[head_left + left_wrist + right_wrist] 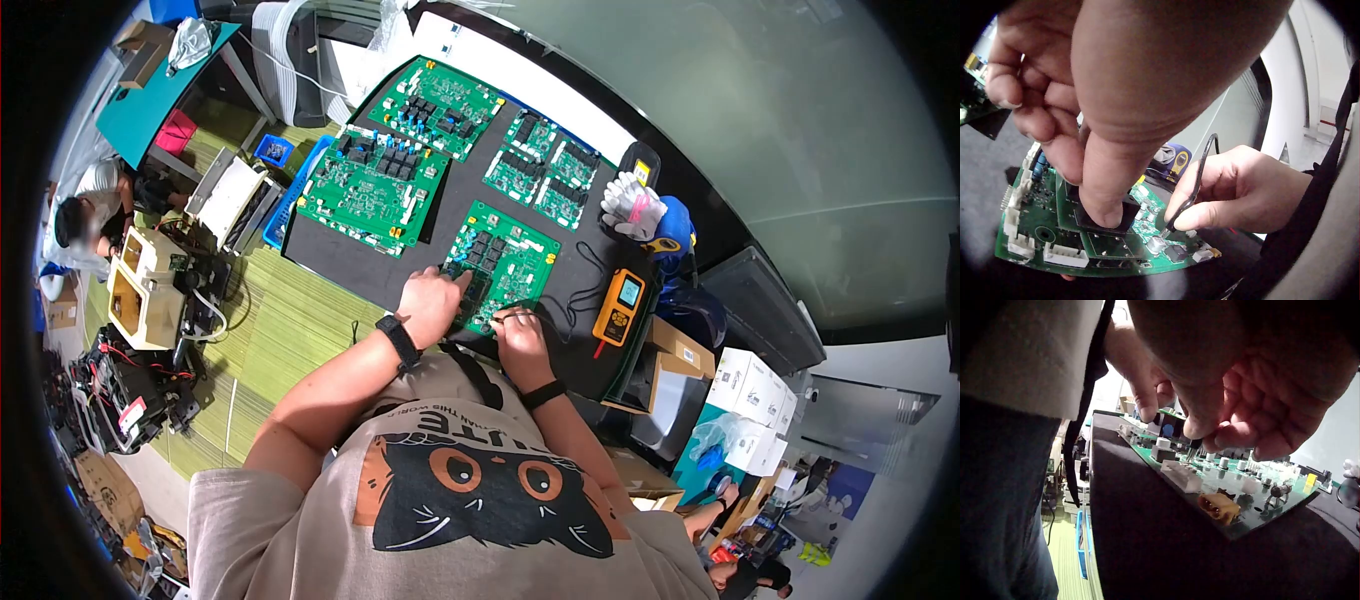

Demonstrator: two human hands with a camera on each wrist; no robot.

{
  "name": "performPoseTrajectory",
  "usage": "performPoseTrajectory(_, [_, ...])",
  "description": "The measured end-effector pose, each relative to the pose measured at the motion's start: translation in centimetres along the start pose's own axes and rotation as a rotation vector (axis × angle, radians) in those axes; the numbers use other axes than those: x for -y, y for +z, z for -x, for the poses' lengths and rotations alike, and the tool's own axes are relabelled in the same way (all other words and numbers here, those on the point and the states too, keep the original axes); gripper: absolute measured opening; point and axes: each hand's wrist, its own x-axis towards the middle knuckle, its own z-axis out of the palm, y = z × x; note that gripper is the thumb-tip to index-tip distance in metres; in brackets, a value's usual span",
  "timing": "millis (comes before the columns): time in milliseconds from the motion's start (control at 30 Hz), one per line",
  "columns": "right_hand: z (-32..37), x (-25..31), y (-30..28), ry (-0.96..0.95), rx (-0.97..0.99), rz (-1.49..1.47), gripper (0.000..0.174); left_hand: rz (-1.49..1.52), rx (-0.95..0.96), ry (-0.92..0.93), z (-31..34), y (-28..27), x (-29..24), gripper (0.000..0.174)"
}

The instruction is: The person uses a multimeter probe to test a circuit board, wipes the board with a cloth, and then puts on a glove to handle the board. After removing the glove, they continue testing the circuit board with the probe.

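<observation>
My right hand [523, 345] pinches a black probe [1191, 203] trailing a black cable; its tip is close beside a round silver component [1155, 244] at the near edge of a green circuit board [525, 262]. My left hand [430, 305] rests over the board's left part. In the left wrist view, the left thumb presses on a flat black part [1124, 219] above a small raised green board [1110, 244], the index finger close by and the other fingers bent. A yellow and black meter [619, 306] with a lit screen lies to the right.
Larger green boards [375, 190] are stacked at the table's left, another [437, 108] behind, and several small boards [545, 168] farther right. White gloves [632, 205] and a blue tool [675, 228] lie beyond the meter. An open cardboard box [675, 350] stands past the right edge.
</observation>
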Motion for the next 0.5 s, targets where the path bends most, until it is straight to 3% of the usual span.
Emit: performPoseTrajectory(500, [-0.39, 0.57, -0.13, 0.032, -0.064, -0.021, 0.010, 0.017, -0.002, -0.001, 0.04, -0.11, -0.02, 0.064])
